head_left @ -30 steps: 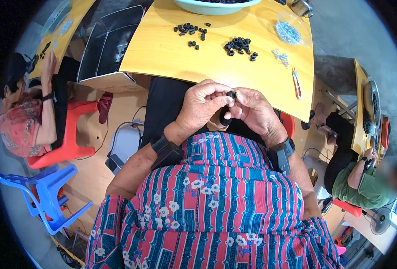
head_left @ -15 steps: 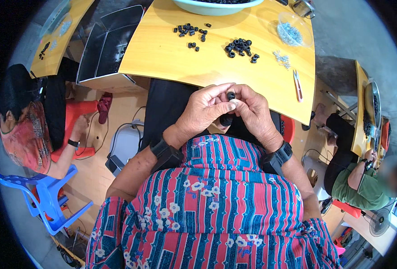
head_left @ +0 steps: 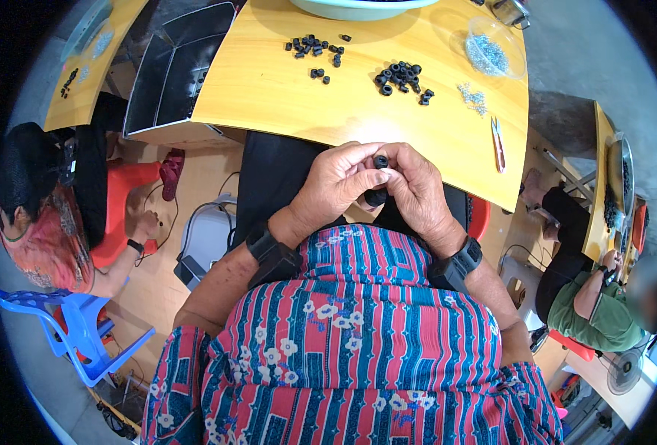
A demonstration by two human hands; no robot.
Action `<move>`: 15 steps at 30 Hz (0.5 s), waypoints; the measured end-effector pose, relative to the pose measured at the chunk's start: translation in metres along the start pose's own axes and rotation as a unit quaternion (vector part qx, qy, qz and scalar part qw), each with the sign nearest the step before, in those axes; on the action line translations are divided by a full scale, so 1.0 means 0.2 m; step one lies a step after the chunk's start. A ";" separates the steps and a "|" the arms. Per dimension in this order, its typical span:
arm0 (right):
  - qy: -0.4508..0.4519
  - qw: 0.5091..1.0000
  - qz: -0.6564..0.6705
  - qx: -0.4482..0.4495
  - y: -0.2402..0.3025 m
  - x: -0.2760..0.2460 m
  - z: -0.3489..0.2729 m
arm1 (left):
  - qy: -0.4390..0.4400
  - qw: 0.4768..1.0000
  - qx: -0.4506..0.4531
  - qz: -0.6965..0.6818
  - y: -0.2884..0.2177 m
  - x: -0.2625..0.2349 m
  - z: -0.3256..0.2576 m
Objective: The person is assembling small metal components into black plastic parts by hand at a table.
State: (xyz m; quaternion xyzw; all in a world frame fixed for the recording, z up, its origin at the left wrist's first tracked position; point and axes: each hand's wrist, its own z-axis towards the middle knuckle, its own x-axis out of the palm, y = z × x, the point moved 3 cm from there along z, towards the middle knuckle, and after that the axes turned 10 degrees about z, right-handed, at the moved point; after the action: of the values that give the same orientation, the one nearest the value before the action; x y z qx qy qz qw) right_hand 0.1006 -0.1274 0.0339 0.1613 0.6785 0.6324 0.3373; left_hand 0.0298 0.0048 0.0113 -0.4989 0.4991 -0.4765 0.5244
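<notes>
My two hands meet in front of my chest, just off the table's near edge. My left hand [head_left: 336, 185] and my right hand [head_left: 417, 185] pinch a small black cylindrical part [head_left: 380, 161] with a hollow-looking top between thumbs and fingers. Below the thumbs a rounder black piece [head_left: 376, 197] shows; whether it is joined to the upper part is hidden. On the table lie a loose pile of black ring-like parts [head_left: 398, 77] and a group of smaller black cylinders [head_left: 310, 46]. Small clear pieces [head_left: 472, 99] are scattered farther right.
Red-handled snips [head_left: 498, 145] lie near the right edge of the yellow table [head_left: 269, 104]. A clear bowl [head_left: 487, 55] of small pieces and a pale green basin [head_left: 365, 10] stand farther back. A black-lined box [head_left: 166, 81] is at left. Co-workers sit on both sides.
My hands keep their pinch on the black part, whose upper end has tipped slightly. The table has shifted a little in view. The person at left has moved their head and arm.
</notes>
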 end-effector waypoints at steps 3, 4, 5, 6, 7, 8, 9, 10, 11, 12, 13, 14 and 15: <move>-0.012 0.998 -0.027 -0.052 -0.02 0.00 0.01 | -0.012 0.999 0.007 -0.032 0.01 0.02 0.01; -0.012 0.998 -0.027 -0.051 -0.02 0.00 0.01 | -0.012 0.999 0.006 -0.032 0.02 0.02 0.01; -0.005 1.000 -0.013 -0.025 -0.02 0.00 0.01 | -0.010 0.999 -0.004 -0.039 0.02 0.02 0.01; 0.003 1.000 0.000 0.002 -0.03 0.00 0.01 | -0.008 0.999 -0.015 -0.047 0.03 0.02 0.01; 0.002 1.000 0.000 0.002 -0.02 0.00 0.01 | -0.008 0.999 -0.015 -0.047 0.02 0.02 0.01; 0.002 1.000 -0.012 -0.009 -0.02 0.00 0.00 | -0.014 0.998 -0.005 -0.054 0.02 0.03 0.01; 0.002 1.000 -0.025 -0.020 -0.02 0.00 0.00 | -0.020 0.998 0.006 -0.061 0.02 0.03 0.01; 0.002 0.999 -0.025 -0.020 -0.03 0.00 0.00 | -0.020 0.998 0.007 -0.061 0.01 0.03 0.01; -0.002 0.999 -0.035 -0.036 -0.03 0.00 0.00 | -0.022 0.998 0.008 -0.052 0.00 0.03 0.01; -0.006 0.998 -0.044 -0.051 -0.03 0.00 0.00 | -0.024 0.999 0.009 -0.044 -0.01 0.03 0.01; -0.004 0.999 -0.027 -0.036 -0.03 0.00 0.00 | -0.025 0.999 0.013 -0.042 0.01 0.04 0.02; -0.004 0.999 -0.027 -0.036 -0.03 0.01 0.00 | -0.025 0.999 0.013 -0.043 0.03 0.04 0.01; -0.007 0.999 -0.029 -0.042 -0.02 0.01 0.01 | -0.038 0.999 0.027 -0.028 0.04 0.04 0.01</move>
State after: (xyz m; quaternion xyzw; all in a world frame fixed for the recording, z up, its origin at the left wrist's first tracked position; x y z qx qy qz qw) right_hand 0.1015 -0.1258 0.0288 0.1315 0.6536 0.6487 0.3670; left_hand 0.0329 -0.0030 0.0033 -0.5161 0.4515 -0.4854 0.5424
